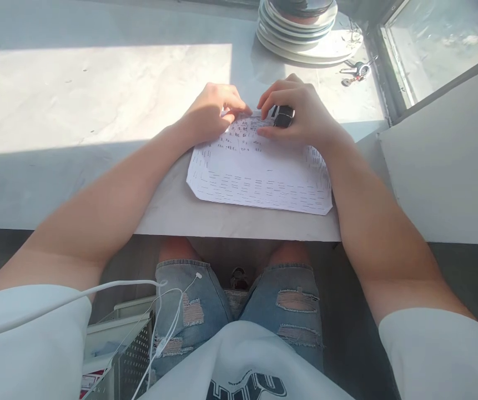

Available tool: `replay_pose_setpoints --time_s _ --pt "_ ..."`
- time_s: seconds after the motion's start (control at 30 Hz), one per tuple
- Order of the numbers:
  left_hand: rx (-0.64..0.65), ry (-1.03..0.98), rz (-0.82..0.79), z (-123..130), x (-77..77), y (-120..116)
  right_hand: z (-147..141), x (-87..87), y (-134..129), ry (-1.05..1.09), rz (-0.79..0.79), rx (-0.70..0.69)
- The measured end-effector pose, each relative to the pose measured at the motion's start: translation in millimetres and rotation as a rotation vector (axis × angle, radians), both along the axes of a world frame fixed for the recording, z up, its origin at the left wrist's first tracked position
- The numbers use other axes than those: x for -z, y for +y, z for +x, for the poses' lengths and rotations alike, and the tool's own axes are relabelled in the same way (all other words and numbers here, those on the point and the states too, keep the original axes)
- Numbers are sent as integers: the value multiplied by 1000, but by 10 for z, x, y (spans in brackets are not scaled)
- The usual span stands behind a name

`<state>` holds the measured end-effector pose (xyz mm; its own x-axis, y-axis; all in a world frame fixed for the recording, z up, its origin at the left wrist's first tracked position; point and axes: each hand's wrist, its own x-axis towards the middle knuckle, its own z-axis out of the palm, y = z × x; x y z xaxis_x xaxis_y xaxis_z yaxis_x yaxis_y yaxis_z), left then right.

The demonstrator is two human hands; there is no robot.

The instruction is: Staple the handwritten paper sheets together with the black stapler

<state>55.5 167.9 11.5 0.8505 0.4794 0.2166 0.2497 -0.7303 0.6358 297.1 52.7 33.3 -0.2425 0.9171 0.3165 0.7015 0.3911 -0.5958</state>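
Note:
A white sheet of paper (259, 166) lies on the table, its near corners cut off. Handwriting fills its upper part, and rows of short dark dashes run along the sides and near edge. My left hand (217, 111) is at the sheet's far left edge, with thumb and fingers closed together on the paper. Over the far right part, my right hand (303, 108) curls around a small black shiny object (283, 116) that looks like a mini stapler. Its far end and underside are hidden by the fingers. Both hands are close together at the far edge.
A stack of plates (297, 41) with a dark dish on top stands at the back right. Keys (357, 71) lie beside it near the window frame (397, 72). A white cable (109, 286) crosses my left sleeve and lap; a perforated bin (132, 350) stands below left.

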Motion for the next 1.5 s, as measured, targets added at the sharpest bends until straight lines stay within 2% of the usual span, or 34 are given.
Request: replay_pose_setpoints --time_s 0.17,0.27,0.37,0.57,0.77,1.13,1.3,1.5 --pt "-35 30 -4 -1 31 29 -11 -24 -61 101 -5 -57" --pt "-37 24 16 8 30 26 -38 5 -56 109 38 25" --pt "-19 3 32 8 18 9 -53 36 -23 79 60 65" --pt "-43 30 36 -6 21 -1 -38 30 -8 16 55 48" --pt "3 -20 40 -19 71 40 -36 44 3 2 31 11" --pt "10 -14 40 -17 96 70 -59 96 8 -63 109 -24" --pt "4 -5 40 -14 91 70 -54 112 -8 -121 86 -18" --pt "9 -17 -12 -20 79 50 41 144 15 13 85 -4"
